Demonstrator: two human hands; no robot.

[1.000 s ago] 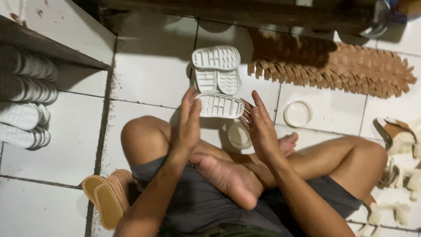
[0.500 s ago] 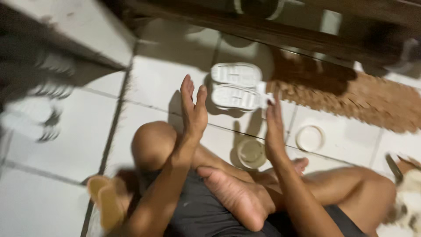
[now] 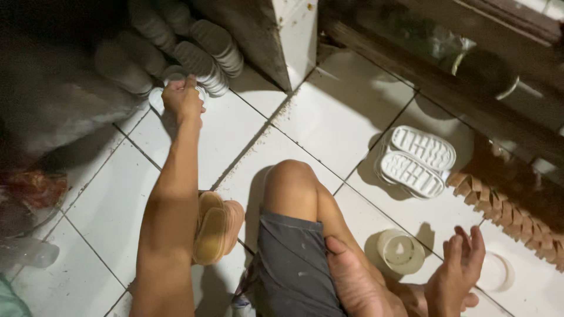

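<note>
Shoe soles (image 3: 205, 53) — pale, ribbed, stacked on edge in rows — stand at the top left of the floor, partly under a dark ledge, and the left hand (image 3: 183, 100) is now at the foot of this stack. One second ago both hands were raised together in front of the body, near the pair of white soles (image 3: 417, 161) that lies tread-up on the tiles; half a second ago they were still there. Since then the view has swung to the left and the left arm has stretched far out, so the work has moved from the white pair to the stack. The fingers are curled down over a white piece at the bottom of the rows; I cannot tell whether the grip is closed on it or only touches it, because the hand covers it.

The right hand (image 3: 457, 273) stays low at the right, fingers spread wide and holding nothing, close to the folded leg.

As for containers: a small round cup (image 3: 400, 251) stands on the floor just beside the right hand, with something pale inside — I cannot say what. A round white lid (image 3: 494, 272) lies flat near it, empty. A tan sole pair (image 3: 214, 226) rests between the left arm and the knee.
</note>
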